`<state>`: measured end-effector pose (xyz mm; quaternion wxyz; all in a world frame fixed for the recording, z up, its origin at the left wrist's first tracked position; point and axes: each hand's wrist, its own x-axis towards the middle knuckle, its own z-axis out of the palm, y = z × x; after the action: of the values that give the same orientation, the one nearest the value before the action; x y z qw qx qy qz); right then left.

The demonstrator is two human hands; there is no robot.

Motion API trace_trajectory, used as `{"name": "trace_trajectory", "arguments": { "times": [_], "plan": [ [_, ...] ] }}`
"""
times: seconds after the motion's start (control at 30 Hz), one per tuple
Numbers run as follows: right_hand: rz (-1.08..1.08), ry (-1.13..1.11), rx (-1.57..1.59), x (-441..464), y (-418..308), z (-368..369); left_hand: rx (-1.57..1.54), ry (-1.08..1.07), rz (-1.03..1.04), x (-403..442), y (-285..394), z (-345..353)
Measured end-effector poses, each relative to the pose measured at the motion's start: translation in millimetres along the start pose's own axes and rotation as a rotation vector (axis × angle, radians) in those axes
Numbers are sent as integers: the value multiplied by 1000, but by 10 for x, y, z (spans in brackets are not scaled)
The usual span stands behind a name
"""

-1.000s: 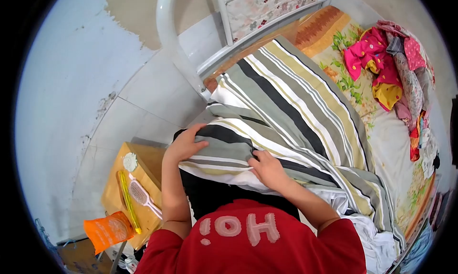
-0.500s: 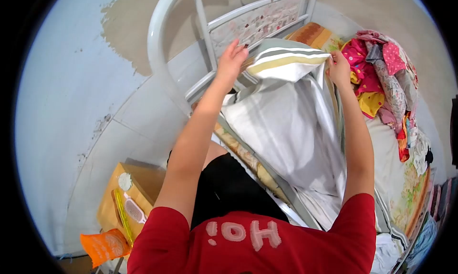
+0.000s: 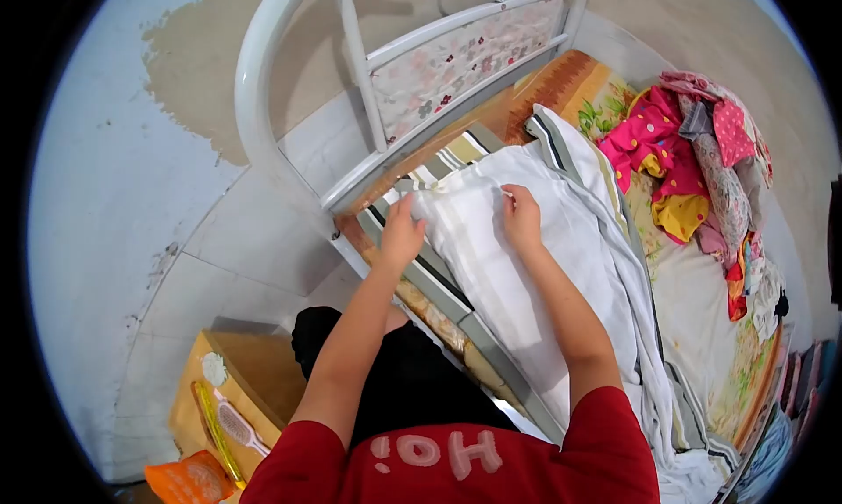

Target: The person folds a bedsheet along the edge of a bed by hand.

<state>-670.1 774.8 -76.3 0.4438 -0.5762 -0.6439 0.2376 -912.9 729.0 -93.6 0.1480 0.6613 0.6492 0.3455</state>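
A folded bedsheet (image 3: 561, 241), white with grey, olive and black striped borders, lies over the near side of the bed. My left hand (image 3: 403, 234) is closed at the white cloth's left corner, by the striped border. To its right, my right hand (image 3: 523, 219) has thumb and fingers pinched at the upper part of the white cloth. The exact grip of the left fingertips is partly hidden. Beneath the sheet, the patterned mattress (image 3: 438, 315) shows along the near edge.
The white metal headboard (image 3: 254, 92) rises ahead, with a floral panel. Bunched colourful clothes (image 3: 675, 153) lie on the bed's far side. At lower left, a wooden cabinet (image 3: 254, 364) carries a hairbrush (image 3: 237, 423), with an orange packet (image 3: 193, 479) beside it.
Both hands have come down and closer together, the left closing from an open pose. The raised striped end of the sheet now lies down on the bed, its white side up.
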Motion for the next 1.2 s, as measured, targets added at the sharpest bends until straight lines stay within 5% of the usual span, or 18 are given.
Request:
{"name": "trace_trajectory", "arguments": {
  "times": [0.07,0.27,0.37,0.4,0.53,0.67,0.73,0.83,0.93,0.97,1.2],
  "plan": [
    [-230,4,-117,173,-4,203,-25,-2,-36,31,-30,-13],
    [-395,-197,-294,431,-258,829,-191,-10,-158,169,-293,-59],
    [-532,-294,-375,585,-382,1073,-829,-129,-676,204,-377,-183],
    [-563,-298,-382,611,-530,1135,-833,-123,-684,223,-365,-266],
    [-304,-466,-129,576,-1133,1381,-1066,61,-801,259,-208,-542],
    [-300,-772,153,351,-1256,1655,-865,370,-568,231,-469,-421],
    [-295,-822,192,344,-1157,1620,-464,463,-436,224,-519,-410],
    [-346,-447,144,479,-803,1367,-487,295,-304,191,-486,-405],
    [-168,-152,-15,811,-302,1059,-475,112,-167,171,-308,-457],
    [-289,-81,-214,972,32,965,-376,49,-123,178,-260,-485],
    [-120,-279,-693,1189,308,361,44,-97,-163,137,-374,-470]
  ]
}}
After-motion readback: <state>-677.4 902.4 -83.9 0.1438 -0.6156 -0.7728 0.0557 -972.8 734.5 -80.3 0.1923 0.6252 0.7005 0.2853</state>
